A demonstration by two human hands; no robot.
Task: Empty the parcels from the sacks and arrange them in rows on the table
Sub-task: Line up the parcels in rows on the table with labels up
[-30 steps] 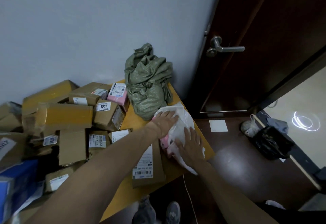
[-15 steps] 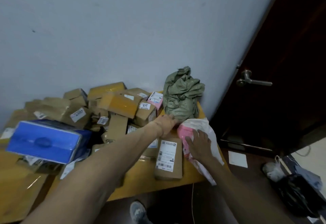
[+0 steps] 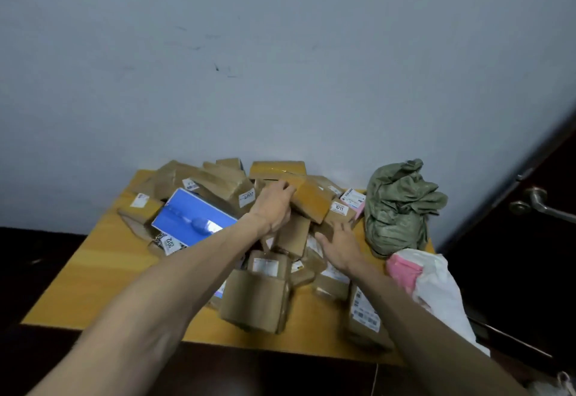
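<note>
Count first: one crumpled green sack point(image 3: 399, 208) at the back right of the table point(image 3: 103, 271); one blue box point(image 3: 193, 221); one white bag point(image 3: 439, 286) with something pink in it; the brown parcels point(image 3: 255, 302) are a jumbled heap mid-table, well over a dozen, too overlapped to count properly; left hand point(image 3: 274, 208) has its fingers curled over the end of a long taped parcel point(image 3: 313, 203) on top of the heap; right hand point(image 3: 338, 244) lies spread flat on small parcels near the sack, holding nothing; the bag droops over the right edge, two parcels sit close to the near edge; bare tabletop only on the left and near-left; half a second back the left hand was at the sack's foot and the right on the white bag, both now further left in the heap.
</note>
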